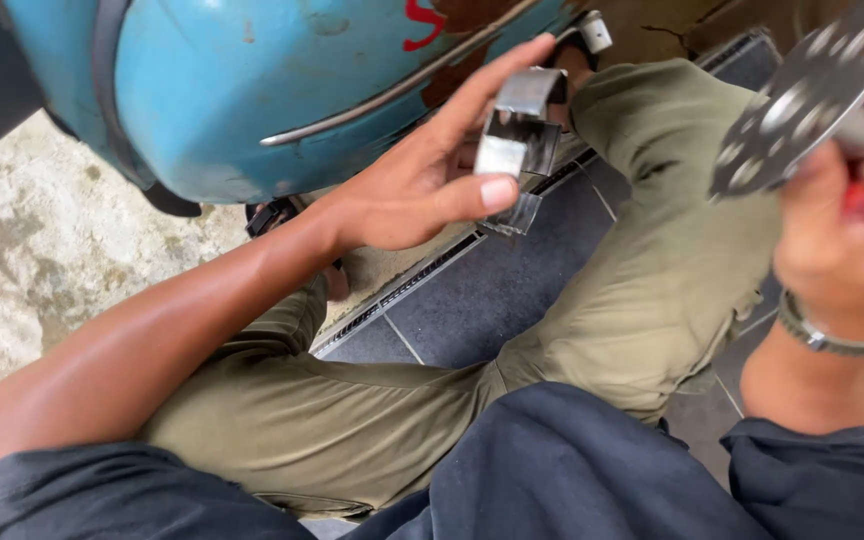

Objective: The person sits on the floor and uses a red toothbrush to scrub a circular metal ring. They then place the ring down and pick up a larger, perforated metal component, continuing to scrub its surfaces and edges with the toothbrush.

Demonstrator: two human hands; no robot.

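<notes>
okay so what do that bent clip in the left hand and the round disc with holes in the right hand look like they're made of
The bent clip, pinched in the left hand, looks like thin bare sheet metal, probably steel: folded flat faces with a bright, mirror-like shine. The round disc, held by the right hand, also looks like metal, duller grey with a matte sheen and clean punched holes; blur keeps me from judging its finish more closely.
</notes>
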